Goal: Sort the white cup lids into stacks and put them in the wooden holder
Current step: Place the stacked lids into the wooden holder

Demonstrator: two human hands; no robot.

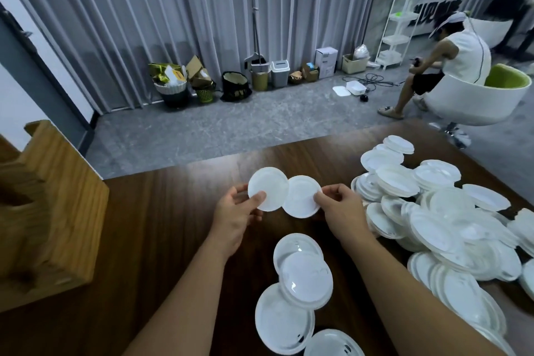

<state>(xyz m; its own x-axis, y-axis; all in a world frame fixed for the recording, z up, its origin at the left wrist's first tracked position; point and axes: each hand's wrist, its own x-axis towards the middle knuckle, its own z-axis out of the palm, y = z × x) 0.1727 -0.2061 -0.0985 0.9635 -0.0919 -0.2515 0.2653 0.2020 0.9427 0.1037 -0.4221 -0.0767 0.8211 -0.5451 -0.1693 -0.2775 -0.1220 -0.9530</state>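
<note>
Two white lids are held up above the dark tabletop [179,211], edges overlapping, apparently to be nested into a stack. Left hand [235,211] pinches the left lid [267,188] between thumb and fingers; right hand [341,208] pinches the right lid [302,199] likewise. Both forearms reach forward. A loose pile of lids [442,220] lies right; the wooden holder [52,211] stands far left.

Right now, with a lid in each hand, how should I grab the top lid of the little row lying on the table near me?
Pinch the top lid by its thin rim, coming from above on its right edge. It lies tilted, overlapping the lids beneath, so that edge looks free of the dark table. First free the right hand by nesting its lid with the left hand lid.
</note>
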